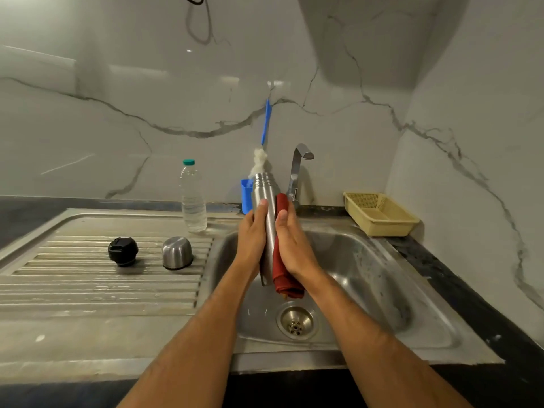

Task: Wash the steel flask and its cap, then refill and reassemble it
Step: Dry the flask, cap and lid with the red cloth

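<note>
Head view. Flask [265, 219] held upright over the sink [368, 260], mouth open and pointing to the far wall, its body between the two hands. Left hand [251, 240] grips the flask's left side, thumb laid along the steel. Right hand [290, 245] presses a red cloth [281, 275] against the flask's right side, fingers wrapped round both cloth and flask; the cloth hangs below the palm, level with the flask's base. Drain [297, 320] lies directly below, nearer the viewer.

Progress, as judged: the flask is dismantled and its outside is being wiped or scrubbed, so the washing step is in hand. Whether the inside has been cleaned cannot be told. Black stopper [123, 251] and steel cap [177, 252] stand side by side, apart, on the drainboard [88, 284] to the left, well apart from the hands; whether they are washed cannot be told. Left to do: refilling and reassembly, perhaps also rinsing.

Brush [263, 142] with a blue handle stands in a blue holder [245, 195] just behind the flask. Tap [298, 172] rises at the far edge, no water seen running. Water bottle [192, 198] stands far left of the basin; yellow basket [379, 213] sits far right.
</note>
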